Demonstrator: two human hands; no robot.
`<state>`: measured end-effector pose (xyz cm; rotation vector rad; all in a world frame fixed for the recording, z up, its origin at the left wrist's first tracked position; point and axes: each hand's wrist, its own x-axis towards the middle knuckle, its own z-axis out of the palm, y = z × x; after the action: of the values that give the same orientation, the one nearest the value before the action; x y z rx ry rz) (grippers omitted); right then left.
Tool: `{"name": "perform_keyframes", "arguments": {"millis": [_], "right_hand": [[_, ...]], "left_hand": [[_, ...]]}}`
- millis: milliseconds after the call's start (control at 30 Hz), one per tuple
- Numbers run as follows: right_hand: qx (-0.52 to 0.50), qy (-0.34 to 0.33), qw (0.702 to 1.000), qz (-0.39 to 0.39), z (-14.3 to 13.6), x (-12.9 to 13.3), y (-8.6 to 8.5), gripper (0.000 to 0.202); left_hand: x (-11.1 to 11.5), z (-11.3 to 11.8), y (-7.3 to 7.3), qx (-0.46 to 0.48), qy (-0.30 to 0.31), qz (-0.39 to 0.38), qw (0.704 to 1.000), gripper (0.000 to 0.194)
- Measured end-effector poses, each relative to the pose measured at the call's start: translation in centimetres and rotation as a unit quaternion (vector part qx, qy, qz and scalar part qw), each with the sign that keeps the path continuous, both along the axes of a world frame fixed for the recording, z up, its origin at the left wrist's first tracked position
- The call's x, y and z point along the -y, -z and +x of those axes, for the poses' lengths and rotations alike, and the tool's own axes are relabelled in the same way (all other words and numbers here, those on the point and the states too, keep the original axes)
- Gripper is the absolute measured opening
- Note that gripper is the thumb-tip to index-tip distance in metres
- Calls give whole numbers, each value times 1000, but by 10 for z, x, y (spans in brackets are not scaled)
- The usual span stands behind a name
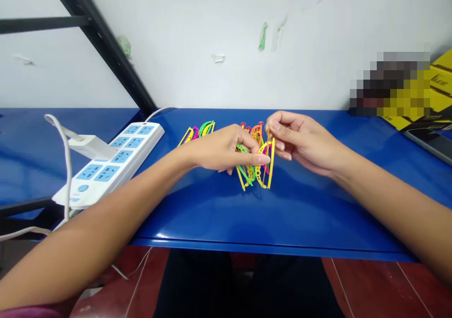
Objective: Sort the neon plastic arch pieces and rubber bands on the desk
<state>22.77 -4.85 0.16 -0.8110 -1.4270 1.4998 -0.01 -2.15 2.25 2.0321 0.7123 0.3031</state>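
Observation:
My left hand is closed around a bunch of small bow-shaped plastic pieces. Its thumb presses on a yellow piece, which has a curved perforated side and a straight side. Green bow-shaped pieces stick out below the fingers. To the right, my right hand pinches a thin orange-tan strip at the top of the yellow piece; I cannot make out its kind. Orange sticks with red ends stand behind the left fingers. More yellow, green and magenta pieces lie behind my left wrist.
A white power strip with a plugged-in white adapter and cable lies at left on the blue table. Yellow boxes and a dark phone-like object are at right. A black metal frame rises at left before a white wall.

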Motion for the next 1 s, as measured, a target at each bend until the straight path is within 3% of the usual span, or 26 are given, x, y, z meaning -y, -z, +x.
{"name": "perform_keyframes", "arguments": {"millis": [133, 333, 467, 700, 867, 1000], "right_hand": [[21, -6, 1000, 9, 2, 0, -3, 47], [30, 79, 994, 64, 9, -7, -1, 49], [71, 117, 985, 105, 9, -8, 3, 47], [150, 193, 938, 246, 4, -1, 3, 42], [211, 197, 904, 316, 7, -3, 3, 34], [213, 193, 898, 333, 9, -2, 1, 34]], "left_hand": [[2, 2, -2, 8, 0, -44, 999, 41], [-1, 6, -3, 85, -79, -67, 991, 54], [-3, 5, -2, 81, -78, -83, 990, 58], [-5, 0, -3, 45, -21, -71, 996, 55], [-5, -1, -5, 45, -26, -70, 996, 52], [-8, -2, -7, 56, -72, -64, 994, 55]]}}
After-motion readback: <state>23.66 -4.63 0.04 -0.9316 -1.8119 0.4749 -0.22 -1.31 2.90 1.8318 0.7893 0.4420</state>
